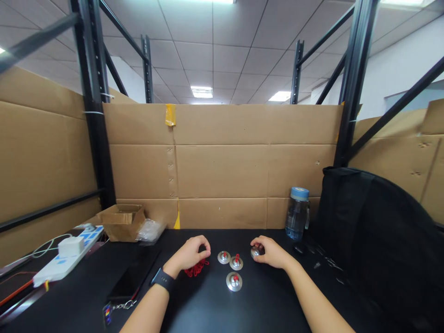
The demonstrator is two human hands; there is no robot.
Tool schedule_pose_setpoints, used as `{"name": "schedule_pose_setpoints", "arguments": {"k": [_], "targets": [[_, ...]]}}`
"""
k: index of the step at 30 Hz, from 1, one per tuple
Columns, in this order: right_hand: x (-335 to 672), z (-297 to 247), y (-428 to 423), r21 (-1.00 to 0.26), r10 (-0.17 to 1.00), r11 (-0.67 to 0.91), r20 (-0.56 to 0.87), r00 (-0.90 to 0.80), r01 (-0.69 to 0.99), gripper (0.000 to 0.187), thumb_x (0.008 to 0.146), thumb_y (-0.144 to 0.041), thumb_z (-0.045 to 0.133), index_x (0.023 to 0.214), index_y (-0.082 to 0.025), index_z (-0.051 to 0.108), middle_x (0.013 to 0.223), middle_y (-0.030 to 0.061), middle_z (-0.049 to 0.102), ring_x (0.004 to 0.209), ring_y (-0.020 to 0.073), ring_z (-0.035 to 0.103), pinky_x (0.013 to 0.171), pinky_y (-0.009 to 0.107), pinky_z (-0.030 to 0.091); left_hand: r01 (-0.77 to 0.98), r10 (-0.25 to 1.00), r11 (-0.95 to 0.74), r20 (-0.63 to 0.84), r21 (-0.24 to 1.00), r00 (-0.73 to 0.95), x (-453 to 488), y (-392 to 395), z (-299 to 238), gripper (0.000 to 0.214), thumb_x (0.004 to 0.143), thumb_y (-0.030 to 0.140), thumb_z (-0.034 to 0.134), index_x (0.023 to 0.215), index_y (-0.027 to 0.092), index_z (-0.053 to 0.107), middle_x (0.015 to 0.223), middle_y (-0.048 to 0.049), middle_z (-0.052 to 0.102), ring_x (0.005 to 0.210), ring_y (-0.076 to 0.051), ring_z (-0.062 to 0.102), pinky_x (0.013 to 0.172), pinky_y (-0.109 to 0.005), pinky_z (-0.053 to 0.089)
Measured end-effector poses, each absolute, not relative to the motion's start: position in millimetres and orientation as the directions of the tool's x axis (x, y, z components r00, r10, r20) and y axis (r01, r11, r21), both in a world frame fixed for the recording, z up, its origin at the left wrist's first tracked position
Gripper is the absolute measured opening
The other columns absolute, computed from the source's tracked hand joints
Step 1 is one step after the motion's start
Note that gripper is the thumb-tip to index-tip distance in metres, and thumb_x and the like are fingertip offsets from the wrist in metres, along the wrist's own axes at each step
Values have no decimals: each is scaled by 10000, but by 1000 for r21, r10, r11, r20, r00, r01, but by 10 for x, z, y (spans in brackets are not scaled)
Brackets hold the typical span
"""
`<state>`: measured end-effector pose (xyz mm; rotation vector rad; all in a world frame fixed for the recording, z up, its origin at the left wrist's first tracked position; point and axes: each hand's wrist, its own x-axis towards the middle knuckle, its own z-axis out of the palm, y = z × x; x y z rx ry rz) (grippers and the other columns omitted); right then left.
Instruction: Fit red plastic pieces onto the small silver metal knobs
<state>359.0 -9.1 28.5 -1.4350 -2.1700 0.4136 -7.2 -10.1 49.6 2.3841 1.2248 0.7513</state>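
Observation:
My right hand (269, 251) is closed round the edge of a small silver finger cymbal (255, 252) at the right of the group. To its left lie three more domed cymbals on the black table: one at the back left (224, 257), one beside it (236, 263), and one nearer me (234, 281). Each of those has a bit of red cord at its centre. My left hand (193, 253), with a dark watch on the wrist, hovers over a tangle of red cord (196, 268). Its fingers curl together, and anything between them is hidden.
At the left are a white power strip (69, 258), a small cardboard box (121, 223), a plastic bag (150, 230) and a black phone (130, 280) with a keychain (120, 306). A water bottle (297, 215) and a large black bag (374, 249) stand at the right.

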Motion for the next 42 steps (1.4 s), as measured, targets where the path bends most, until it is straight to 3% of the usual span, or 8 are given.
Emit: {"name": "schedule_pose_setpoints", "arguments": {"k": [7, 11, 18, 23, 28, 34, 39, 42], "targets": [[3589, 331, -118, -535, 919, 395, 245, -310, 747, 429, 635, -196, 802, 1058, -196, 733, 1008, 66, 690, 896, 211, 638, 817, 308, 493, 423, 785, -616, 479, 664, 393, 8, -150, 591, 174, 969, 349, 507, 926, 203, 590, 849, -6, 702, 820, -162, 641, 786, -258, 461], [3576, 359, -145, -555, 908, 417, 289, -304, 719, 400, 653, -196, 780, 1048, -207, 722, 1002, 56, 689, 904, 206, 644, 809, 303, 499, 401, 787, -617, 534, 677, 310, 83, -150, 573, 142, 935, 325, 577, 915, 196, 633, 816, -8, 704, 788, -162, 650, 774, -263, 463], [3437, 387, -132, -566, 876, 476, 372, -307, 673, 329, 710, -233, 740, 1037, -215, 706, 999, 50, 687, 891, 208, 651, 824, 330, 505, 270, 833, -548, 489, 792, 259, 184, -129, 542, 189, 826, 347, 732, 842, 160, 715, 881, -69, 758, 854, -202, 697, 823, -300, 509], [3271, 434, -197, -576, 855, 500, 445, -264, 647, 300, 753, -250, 734, 1049, -234, 698, 1038, 45, 682, 915, 210, 642, 806, 333, 504, 182, 849, -503, 443, 845, 289, 247, -181, 573, 274, 827, 381, 738, 962, 145, 770, 945, -101, 786, 897, -231, 728, 851, -333, 542], [3073, 494, -327, -584, 799, 579, 546, -253, 568, 333, 795, -251, 725, 1124, -256, 671, 1093, 46, 664, 882, 195, 639, 718, 313, 506, 177, 843, -510, 448, 842, 297, 317, -243, 600, 340, 909, 417, 647, 1065, 146, 782, 984, -110, 796, 964, -253, 740, 934, -378, 545], [2784, 551, -497, -601, 733, 662, 643, -221, 447, 323, 819, -288, 732, 1131, -256, 655, 1152, 65, 652, 961, 211, 664, 750, 329, 547, 160, 840, -527, 483, 835, 249, 404, -277, 557, 360, 863, 351, 719, 1179, 179, 727, 1047, -100, 789, 1016, -249, 737, 973, -366, 538], [2632, 535, -585, -672, 756, 646, 631, -176, 362, 421, 807, -292, 760, 1202, -244, 624, 1195, 87, 682, 1065, 245, 681, 849, 381, 575, 214, 854, -516, 477, 829, 209, 440, -258, 500, 208, 885, 355, 685, 967, 175, 751, 976, -92, 789, 931, -243, 748, 899, -342, 559], [2593, 518, -609, -701, 766, 636, 624, -156, 322, 487, 786, -302, 794, 1231, -242, 605, 1190, 91, 706, 1110, 265, 684, 893, 411, 571, 318, 828, -561, 520, 764, 211, 441, -275, 500, 182, 906, 347, 659, 958, 214, 772, 999, -72, 784, 996, -245, 718, 946, -364, 523]]}}
